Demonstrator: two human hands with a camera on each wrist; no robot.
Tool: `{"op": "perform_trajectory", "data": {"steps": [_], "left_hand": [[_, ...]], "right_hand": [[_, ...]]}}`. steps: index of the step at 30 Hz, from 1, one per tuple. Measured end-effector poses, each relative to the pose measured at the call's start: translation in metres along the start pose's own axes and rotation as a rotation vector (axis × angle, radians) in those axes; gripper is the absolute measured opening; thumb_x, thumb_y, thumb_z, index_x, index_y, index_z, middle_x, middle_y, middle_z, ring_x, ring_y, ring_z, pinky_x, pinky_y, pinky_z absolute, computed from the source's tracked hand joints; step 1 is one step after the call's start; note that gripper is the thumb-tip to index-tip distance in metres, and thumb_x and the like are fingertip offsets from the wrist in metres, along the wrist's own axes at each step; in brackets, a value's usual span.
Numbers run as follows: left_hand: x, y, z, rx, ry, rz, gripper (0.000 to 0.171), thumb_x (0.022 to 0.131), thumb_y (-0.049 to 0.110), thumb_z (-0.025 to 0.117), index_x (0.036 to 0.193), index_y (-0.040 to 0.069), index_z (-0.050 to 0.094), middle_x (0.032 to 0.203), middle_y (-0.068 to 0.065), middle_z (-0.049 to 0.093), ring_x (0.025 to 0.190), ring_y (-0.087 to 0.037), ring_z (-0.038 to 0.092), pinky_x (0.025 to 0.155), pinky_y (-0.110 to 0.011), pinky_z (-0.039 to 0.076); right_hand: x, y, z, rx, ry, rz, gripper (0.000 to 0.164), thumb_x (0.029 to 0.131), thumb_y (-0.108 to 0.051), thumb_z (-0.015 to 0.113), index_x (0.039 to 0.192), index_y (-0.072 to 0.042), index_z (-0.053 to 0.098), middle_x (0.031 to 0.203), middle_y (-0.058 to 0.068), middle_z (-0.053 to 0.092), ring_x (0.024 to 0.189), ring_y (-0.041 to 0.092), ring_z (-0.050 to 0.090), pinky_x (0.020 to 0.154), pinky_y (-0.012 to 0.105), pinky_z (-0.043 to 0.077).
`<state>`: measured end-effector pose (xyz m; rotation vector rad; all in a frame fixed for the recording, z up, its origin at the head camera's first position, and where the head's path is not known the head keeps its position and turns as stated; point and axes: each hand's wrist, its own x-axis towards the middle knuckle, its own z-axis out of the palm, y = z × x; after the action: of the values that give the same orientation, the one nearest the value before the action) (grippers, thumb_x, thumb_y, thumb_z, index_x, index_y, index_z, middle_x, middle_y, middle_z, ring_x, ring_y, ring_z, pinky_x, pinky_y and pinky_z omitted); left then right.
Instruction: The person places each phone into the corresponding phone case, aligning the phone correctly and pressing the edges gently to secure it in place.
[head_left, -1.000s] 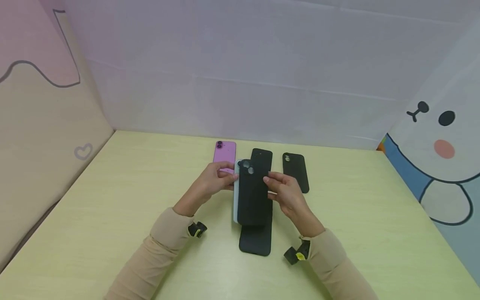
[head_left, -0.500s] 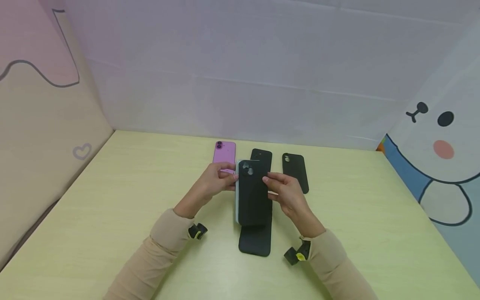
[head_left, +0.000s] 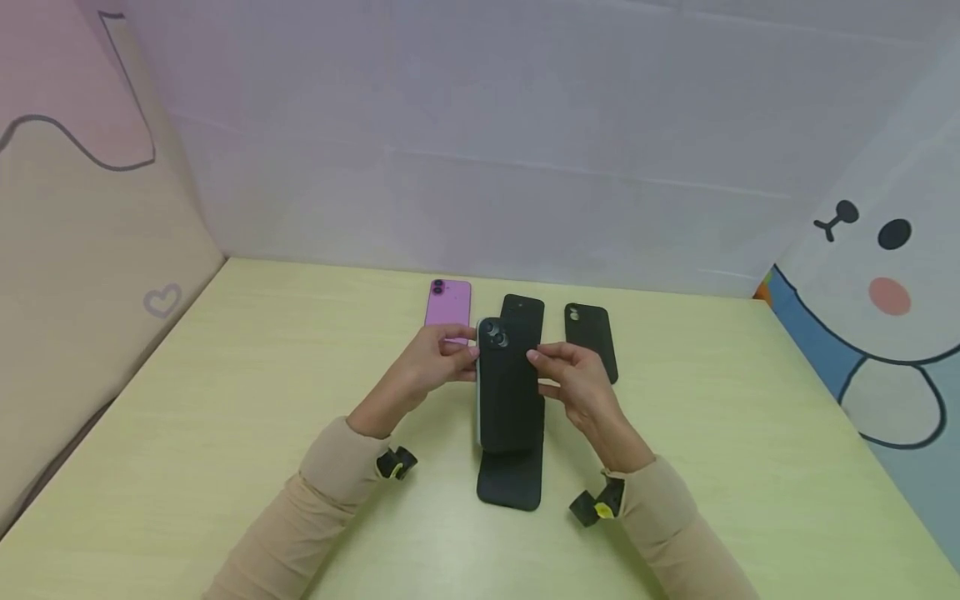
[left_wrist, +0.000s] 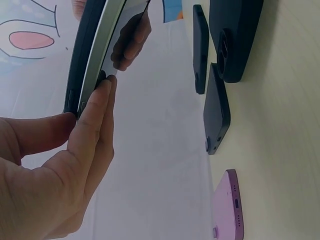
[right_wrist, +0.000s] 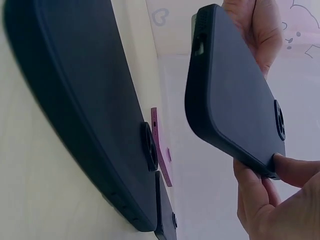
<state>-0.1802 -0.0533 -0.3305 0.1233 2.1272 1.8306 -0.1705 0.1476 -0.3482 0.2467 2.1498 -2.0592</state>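
Observation:
Just above the table, my left hand (head_left: pixel 431 367) pinches the left side of a black phone case (head_left: pixel 510 400) and a pale blue phone (left_wrist: pixel 100 45). The thumb lies on the case and the fingers on the glossy screen side. My right hand (head_left: pixel 581 387) pinches the right edge of the case between thumb and fingers. The phone's lenses show in the camera cutout, and a thin pale strip of phone stands out along the left edge. Beneath lies another black phone case (head_left: pixel 510 487), partly covered.
Behind it lies a black phone (head_left: pixel 522 307). A pink phone (head_left: pixel 450 300) lies at the back left, partly behind the left hand. A smaller black phone case (head_left: pixel 591 333) lies at the right. The pale table (head_left: pixel 247 400) meets printed fabric walls at the back and sides.
The pale blue phone and the black case have come into line: the pale strip at the left has narrowed and the lenses now sit in the cutout. Both hands keep their grip.

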Motion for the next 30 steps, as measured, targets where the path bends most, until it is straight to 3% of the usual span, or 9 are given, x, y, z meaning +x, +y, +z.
{"op": "perform_trajectory", "data": {"steps": [6, 12, 21, 26, 30], "left_hand": [[-0.0003, 0.001, 0.0018, -0.001, 0.001, 0.015, 0.034, 0.093, 0.011, 0.051, 0.124, -0.005, 0.049, 0.103, -0.022, 0.064, 0.075, -0.017, 0.066, 0.076, -0.033, 0.054], [-0.0009, 0.0009, 0.0049, 0.106, 0.039, 0.004, 0.039, 0.088, 0.021, 0.06, 0.119, -0.002, 0.052, 0.102, -0.017, 0.067, 0.08, -0.021, 0.069, 0.082, -0.037, 0.052], [0.0001, -0.0019, 0.009, 0.189, 0.07, 0.036, 0.03, 0.086, 0.017, 0.064, 0.109, -0.001, 0.057, 0.098, -0.016, 0.068, 0.076, -0.021, 0.069, 0.083, -0.039, 0.051], [0.0003, -0.0023, 0.0095, 0.216, 0.092, 0.046, 0.028, 0.086, 0.014, 0.063, 0.109, -0.003, 0.057, 0.096, -0.016, 0.068, 0.074, -0.02, 0.068, 0.077, -0.035, 0.054], [-0.0002, -0.0011, 0.0101, 0.231, 0.091, 0.066, 0.027, 0.086, 0.012, 0.063, 0.107, -0.004, 0.058, 0.092, -0.016, 0.069, 0.069, -0.017, 0.067, 0.071, -0.033, 0.054]], "right_hand": [[0.0006, -0.0017, 0.0014, -0.019, 0.014, 0.007, 0.025, 0.087, -0.008, 0.061, 0.108, 0.004, 0.056, 0.081, -0.002, 0.063, 0.076, 0.013, 0.059, 0.068, 0.028, 0.054], [-0.0003, -0.0026, 0.0008, -0.024, 0.012, 0.016, 0.025, 0.086, -0.008, 0.062, 0.107, 0.003, 0.057, 0.087, 0.005, 0.066, 0.081, 0.018, 0.06, 0.074, 0.034, 0.054], [-0.0029, -0.0037, -0.0009, -0.06, -0.032, 0.004, 0.038, 0.086, -0.006, 0.062, 0.12, 0.008, 0.051, 0.081, -0.001, 0.061, 0.085, 0.016, 0.059, 0.078, 0.037, 0.053], [-0.0045, -0.0043, -0.001, -0.062, -0.07, 0.011, 0.043, 0.087, -0.007, 0.06, 0.126, 0.006, 0.048, 0.085, -0.002, 0.057, 0.091, 0.019, 0.057, 0.084, 0.04, 0.051], [-0.006, -0.0055, 0.0, -0.056, -0.092, 0.015, 0.041, 0.089, -0.014, 0.059, 0.125, 0.003, 0.048, 0.09, 0.0, 0.055, 0.089, 0.019, 0.055, 0.081, 0.037, 0.051]]}}
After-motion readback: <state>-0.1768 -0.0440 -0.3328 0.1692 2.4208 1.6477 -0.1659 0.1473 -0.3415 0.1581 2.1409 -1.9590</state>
